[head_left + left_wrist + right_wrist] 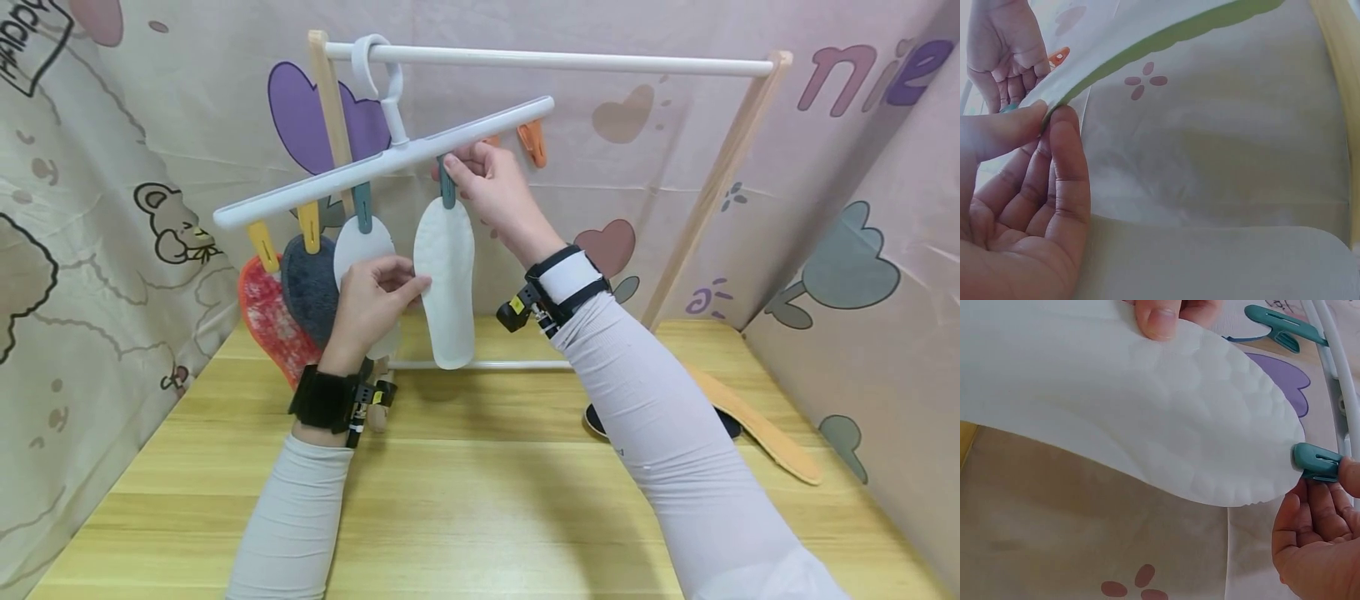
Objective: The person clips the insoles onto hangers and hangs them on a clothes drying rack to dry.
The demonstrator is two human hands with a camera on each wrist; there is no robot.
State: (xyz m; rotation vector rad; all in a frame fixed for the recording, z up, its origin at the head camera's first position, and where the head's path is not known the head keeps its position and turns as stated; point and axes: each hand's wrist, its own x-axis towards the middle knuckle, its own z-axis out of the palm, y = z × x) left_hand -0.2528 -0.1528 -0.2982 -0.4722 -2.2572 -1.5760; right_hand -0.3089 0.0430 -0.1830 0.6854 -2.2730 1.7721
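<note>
cartoon-printed curtains wall in a wooden table [465, 500], where a drying rack [555, 60] carries a white clip hanger [382, 158]. at the hanger's 6 o'clock hangs a white insole [446, 283]. the left hand [371, 304] pinches the insole's edge between thumb and fingers. the right hand [491, 187], at the insole's 12 o'clock, clamps its fingers on the teal clip [447, 187].

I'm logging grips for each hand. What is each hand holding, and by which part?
The left hand pinches the white textured insole at its side edge. The right hand pinches the teal plastic clip gripping the insole's top end.
</note>
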